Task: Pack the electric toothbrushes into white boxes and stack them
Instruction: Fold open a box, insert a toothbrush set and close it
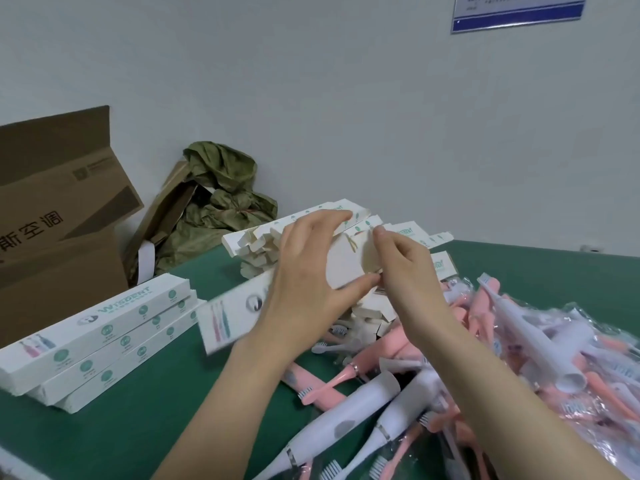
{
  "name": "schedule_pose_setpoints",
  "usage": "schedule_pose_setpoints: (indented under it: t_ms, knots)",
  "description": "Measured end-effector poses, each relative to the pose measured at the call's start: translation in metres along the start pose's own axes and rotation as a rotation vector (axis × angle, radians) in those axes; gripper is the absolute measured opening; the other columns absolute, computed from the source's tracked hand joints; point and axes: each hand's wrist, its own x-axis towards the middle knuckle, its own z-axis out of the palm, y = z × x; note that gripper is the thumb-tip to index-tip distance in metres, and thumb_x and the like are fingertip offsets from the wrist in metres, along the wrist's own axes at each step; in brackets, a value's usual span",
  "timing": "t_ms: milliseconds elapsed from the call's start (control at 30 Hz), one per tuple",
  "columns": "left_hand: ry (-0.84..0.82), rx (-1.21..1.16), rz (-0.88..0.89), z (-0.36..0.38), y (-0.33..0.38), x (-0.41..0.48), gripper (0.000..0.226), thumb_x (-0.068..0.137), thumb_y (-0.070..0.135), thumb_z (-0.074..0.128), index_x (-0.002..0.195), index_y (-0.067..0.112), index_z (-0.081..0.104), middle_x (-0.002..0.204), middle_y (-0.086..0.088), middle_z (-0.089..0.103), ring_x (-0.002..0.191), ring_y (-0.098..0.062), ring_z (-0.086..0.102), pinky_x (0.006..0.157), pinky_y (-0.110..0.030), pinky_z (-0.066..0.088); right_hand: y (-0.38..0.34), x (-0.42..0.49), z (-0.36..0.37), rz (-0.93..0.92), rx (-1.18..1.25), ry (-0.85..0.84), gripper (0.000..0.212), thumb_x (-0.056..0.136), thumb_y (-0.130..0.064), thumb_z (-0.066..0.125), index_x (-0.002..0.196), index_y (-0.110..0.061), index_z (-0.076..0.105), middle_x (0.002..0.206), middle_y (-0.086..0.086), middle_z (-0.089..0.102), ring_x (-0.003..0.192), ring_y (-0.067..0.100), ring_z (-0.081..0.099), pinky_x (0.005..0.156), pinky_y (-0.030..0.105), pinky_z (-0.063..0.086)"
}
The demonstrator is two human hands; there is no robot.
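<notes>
My left hand (308, 271) grips a long white toothbrush box (228, 317) near its open end, holding it above the green table (138, 427). My right hand (401, 268) pinches the box's end flap (349, 261) between thumb and fingers. Behind my hands lies a pile of unfolded white boxes (263, 244). Three closed white boxes (93, 341) sit stacked at the left. White and pink electric toothbrushes (363, 410) lie heaped at the lower right, several of them in clear wrappers (554, 341).
A large brown cardboard carton (59, 209) stands at the left edge. A crumpled green bag (221, 195) sits against the wall behind the table. A blue notice (516, 12) hangs on the wall at the upper right.
</notes>
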Motion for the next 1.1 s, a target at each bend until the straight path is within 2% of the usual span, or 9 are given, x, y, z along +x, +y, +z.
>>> schedule_pose_setpoints:
  t_ms: [133,300,400,533,700,833,933,1000,1100]
  knots:
    - [-0.010,-0.071,-0.004,-0.004,-0.003,0.001,0.047,0.076,0.032,0.077,0.113,0.031,0.049,0.112,0.016,0.049,0.106,0.009,0.041,0.091,-0.002,0.027,-0.009,-0.003,-0.001,-0.081,-0.048,0.034,0.047,0.099,-0.026,0.043,0.056,-0.007,0.040,0.045,-0.008,0.034,0.057,0.022,0.037,0.058,0.045,0.037]
    - [-0.145,0.045,0.025,-0.012,-0.001,0.000,0.018,0.084,0.032,0.068,0.091,0.016,0.063,0.118,-0.002,0.054,0.116,-0.013,0.042,0.096,-0.003,0.020,-0.011,-0.002,-0.002,0.036,0.004,0.078,0.047,0.098,-0.024,0.045,0.061,0.004,0.040,0.058,0.010,0.032,0.060,0.023,0.033,0.062,0.040,0.036]
    - [-0.174,0.055,-0.068,-0.014,0.002,-0.001,0.027,0.089,0.043,0.052,0.087,0.021,0.067,0.117,0.001,0.053,0.119,-0.012,0.037,0.094,-0.001,0.015,-0.012,-0.003,-0.003,0.102,0.065,0.024,0.045,0.099,-0.024,0.044,0.063,0.004,0.045,0.065,0.009,0.035,0.063,0.023,0.032,0.063,0.034,0.033]
    - [-0.027,0.000,-0.129,-0.015,0.010,-0.001,0.031,0.094,0.026,0.052,0.076,0.013,0.074,0.101,0.000,0.062,0.103,-0.013,0.051,0.088,-0.007,0.029,-0.011,-0.006,-0.001,0.086,0.069,-0.013,0.045,0.100,-0.023,0.044,0.063,0.002,0.046,0.062,0.011,0.037,0.062,0.022,0.034,0.064,0.034,0.036]
    - [-0.129,-0.008,-0.154,-0.018,0.010,0.000,0.006,0.084,0.021,0.068,0.083,0.016,0.072,0.101,0.005,0.059,0.098,0.001,0.047,0.085,-0.001,0.027,-0.005,-0.004,-0.001,0.115,0.089,-0.024,0.048,0.099,-0.023,0.045,0.077,0.020,0.047,0.070,0.011,0.042,0.067,0.024,0.035,0.068,0.037,0.038]
    - [-0.232,0.019,-0.146,-0.017,0.006,-0.003,0.036,0.078,0.038,0.070,0.110,0.024,0.062,0.112,0.011,0.049,0.108,-0.002,0.041,0.087,0.003,0.022,-0.005,-0.003,-0.001,0.141,0.089,-0.027,0.046,0.098,-0.023,0.045,0.071,0.014,0.048,0.071,0.008,0.037,0.069,0.024,0.030,0.068,0.036,0.034]
    - [-0.297,0.056,-0.139,-0.016,0.002,-0.003,0.053,0.072,0.046,0.071,0.120,0.030,0.055,0.115,0.017,0.043,0.113,-0.003,0.038,0.088,-0.003,0.025,-0.005,-0.003,-0.002,0.184,0.135,-0.053,0.046,0.099,-0.023,0.044,0.078,0.018,0.049,0.073,0.011,0.041,0.068,0.025,0.035,0.075,0.043,0.048]
    - [-0.326,0.090,-0.104,-0.017,0.000,-0.001,0.056,0.073,0.042,0.074,0.123,0.029,0.053,0.119,0.015,0.046,0.115,-0.004,0.039,0.089,-0.006,0.025,-0.007,-0.003,-0.004,0.224,0.161,-0.082,0.046,0.100,-0.023,0.043,0.088,0.021,0.051,0.073,0.020,0.046,0.067,0.027,0.044,0.092,0.051,0.050]
    - [-0.265,0.139,-0.028,-0.021,0.002,0.002,0.049,0.075,0.028,0.075,0.120,0.022,0.058,0.120,0.007,0.056,0.114,-0.013,0.047,0.094,-0.016,0.030,-0.011,-0.004,-0.006,0.244,0.256,-0.130,0.046,0.101,-0.024,0.042,0.093,0.018,0.059,0.084,0.028,0.063,0.074,0.024,0.061,0.090,0.040,0.054]
